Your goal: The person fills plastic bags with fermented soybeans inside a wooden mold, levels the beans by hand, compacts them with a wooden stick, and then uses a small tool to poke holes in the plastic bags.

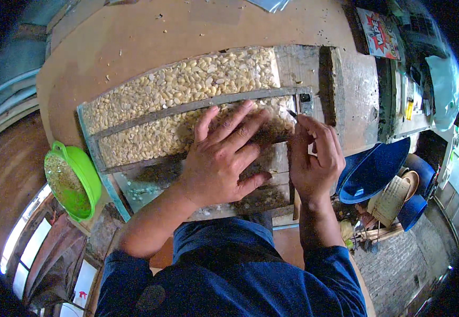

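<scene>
A long wooden frame (pixel 179 110) lies across the board, with a bed of pale yellow beans (pixel 147 140) inside it that looks covered in clear plastic. My left hand (pixel 225 153) rests palm down over the right half of this bed, fingers spread. At the frame's right end, my right hand (pixel 316 158) is closed in a pinch round a thin dark tool (pixel 291 113). Its tip touches or nearly touches the end of the bed; its handle is hidden by my fingers. Beyond the frame lies a second slab of beans (pixel 197 76) in clear plastic.
A green basin (pixel 89 182) with loose beans stands at the left. Wooden boards (pixel 353 95) lie right of the frame. Lower to the right are a big blue tub (pixel 369 171) and woven baskets (pixel 390 201). A printed box (pixel 378 34) is at the far right.
</scene>
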The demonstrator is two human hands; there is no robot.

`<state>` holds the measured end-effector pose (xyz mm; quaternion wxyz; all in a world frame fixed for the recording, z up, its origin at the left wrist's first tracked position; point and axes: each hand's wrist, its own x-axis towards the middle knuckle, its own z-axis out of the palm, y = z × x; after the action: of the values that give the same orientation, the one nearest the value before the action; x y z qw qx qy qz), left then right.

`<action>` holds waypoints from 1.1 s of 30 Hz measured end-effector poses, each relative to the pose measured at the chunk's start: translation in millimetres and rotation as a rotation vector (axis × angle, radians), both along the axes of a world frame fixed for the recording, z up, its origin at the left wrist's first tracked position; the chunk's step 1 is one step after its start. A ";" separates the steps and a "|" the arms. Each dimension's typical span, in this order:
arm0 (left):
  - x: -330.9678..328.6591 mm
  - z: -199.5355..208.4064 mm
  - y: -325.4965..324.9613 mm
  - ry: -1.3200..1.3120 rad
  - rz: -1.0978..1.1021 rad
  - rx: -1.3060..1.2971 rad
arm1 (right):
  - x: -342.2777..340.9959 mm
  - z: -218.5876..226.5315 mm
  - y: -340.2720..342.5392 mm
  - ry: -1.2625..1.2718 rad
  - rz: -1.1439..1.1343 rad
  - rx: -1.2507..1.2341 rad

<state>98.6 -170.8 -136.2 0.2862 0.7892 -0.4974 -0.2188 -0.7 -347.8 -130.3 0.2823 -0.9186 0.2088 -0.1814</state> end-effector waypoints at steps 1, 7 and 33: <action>0.4 0.4 0.0 0.005 -0.007 0.013 | -3.0 0.8 0.5 0.000 0.000 0.001; -2.7 -4.4 -0.2 -0.054 -0.001 0.032 | -20.5 -0.6 5.0 0.031 -0.001 0.033; -3.8 4.0 24.3 -0.086 0.107 0.063 | -35.4 -3.3 6.1 0.008 -0.033 0.101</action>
<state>94.9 -146.5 -132.2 0.2509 0.8318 -0.4592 -0.1849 -36.2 -341.7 -133.5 0.3247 -0.9003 0.2338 -0.1716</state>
